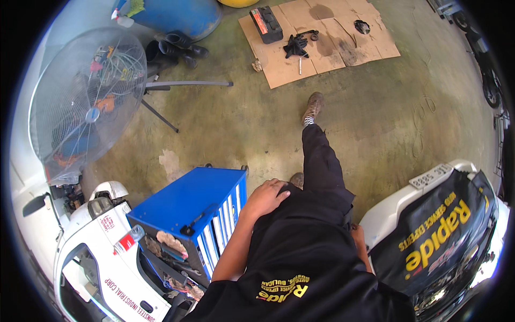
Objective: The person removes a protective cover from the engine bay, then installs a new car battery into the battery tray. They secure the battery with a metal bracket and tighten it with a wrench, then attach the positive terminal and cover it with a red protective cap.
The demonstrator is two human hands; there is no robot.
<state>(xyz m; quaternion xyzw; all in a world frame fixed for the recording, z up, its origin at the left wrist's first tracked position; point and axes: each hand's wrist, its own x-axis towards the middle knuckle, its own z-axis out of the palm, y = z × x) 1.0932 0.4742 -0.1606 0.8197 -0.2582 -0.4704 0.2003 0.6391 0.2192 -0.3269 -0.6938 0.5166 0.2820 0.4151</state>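
The blue tool chest (pixel 193 212) stands just left of the left hand (pixel 266 196), its flat top bare, white-fronted drawers facing the person, apparently all shut. The hand rests on the person's own thigh.

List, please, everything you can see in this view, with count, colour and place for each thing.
tool cabinet: one, blue, lower centre-left, beside the left hand.
spray can: one, red and white, by the cabinet's left corner.
pedestal fan: one, grey, upper left.
cardboard sheet: one, brown and stained, top centre on the floor.
battery: one, black with a red label, on the cardboard's left end.
black tool: one, on the cardboard; kind unclear.
rubber boots: a black pair, lying near the fan.
drum: one, blue, top left.
fender cover: one, black with yellow print, over the white vehicle, lower right.
left hand: resting on the person's own thigh, empty.
right hand: mostly hidden by the body.
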